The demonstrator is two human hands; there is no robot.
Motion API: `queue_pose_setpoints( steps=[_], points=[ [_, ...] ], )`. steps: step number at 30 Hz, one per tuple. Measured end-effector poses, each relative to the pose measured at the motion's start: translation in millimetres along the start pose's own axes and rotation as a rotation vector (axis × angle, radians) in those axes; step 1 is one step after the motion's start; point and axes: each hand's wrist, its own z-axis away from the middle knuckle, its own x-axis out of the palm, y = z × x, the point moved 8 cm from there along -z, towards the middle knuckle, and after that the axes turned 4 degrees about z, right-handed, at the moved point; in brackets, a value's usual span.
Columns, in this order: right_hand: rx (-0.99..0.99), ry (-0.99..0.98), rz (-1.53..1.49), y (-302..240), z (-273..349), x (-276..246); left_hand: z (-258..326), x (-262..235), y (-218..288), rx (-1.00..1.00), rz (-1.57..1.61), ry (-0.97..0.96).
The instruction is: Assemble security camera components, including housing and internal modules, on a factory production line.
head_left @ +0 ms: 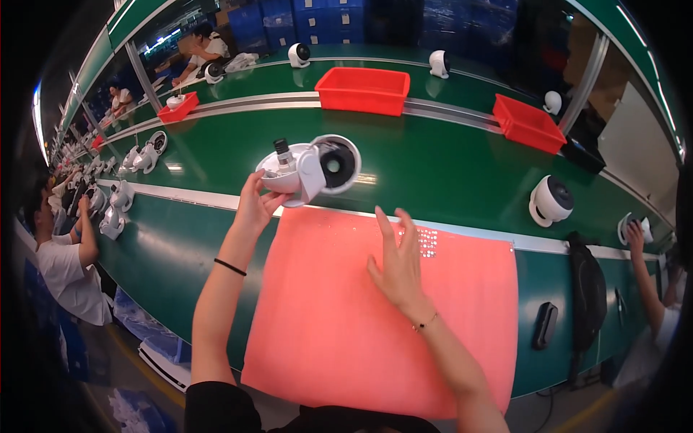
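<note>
My left hand (254, 209) grips a white dome-style security camera (309, 173) by its base, above the far edge of a pink foam mat (325, 310). The camera's round black front faces right, and a dark cylindrical part (281, 148) sticks up from its open white shell. Over the mat, my right hand (402, 270) has its fingers spread and holds nothing visible. Just beyond its fingers lies a patch of small, shiny round pads (429, 244) in rows.
A green conveyor (447, 159) runs behind the mat, with another white camera (552, 200) at right. Red bins (362, 94) stand farther back. A black case (546, 325) and black bag (588, 289) lie right. Co-workers sit at left (68, 263) and far right (650, 289).
</note>
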Motion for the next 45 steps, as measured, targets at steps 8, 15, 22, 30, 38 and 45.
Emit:
queue_pose_setpoints(
  steps=[8, 15, 22, 30, 38, 45],
  points=[
    [-0.435, 0.051, 0.421, -19.1, 20.1, -21.4, 61.5, 58.5, -11.0, -0.178, -0.311, -0.071],
    [-0.603, 0.059, 0.401, -9.6, 44.7, -51.1, 57.4, 62.8, -16.0, -0.133, -0.426, -0.160],
    [-0.695, -0.134, 0.077, -29.5, 66.4, -86.6, 40.9, 54.2, -40.3, -0.269, -0.384, -0.358],
    [-0.710, -0.346, -0.170, -66.6, 82.9, -104.0, 44.9, 101.6, -84.7, -0.567, -0.906, -0.832],
    [-0.353, -0.734, -0.638, -96.3, 94.0, -92.7, 191.7, 173.7, -186.5, -1.086, -1.154, -2.007],
    [0.235, -1.025, -0.722, -53.5, 111.2, -75.2, 170.4, 206.6, -165.6, -0.179, -1.375, -1.464]
  ],
)
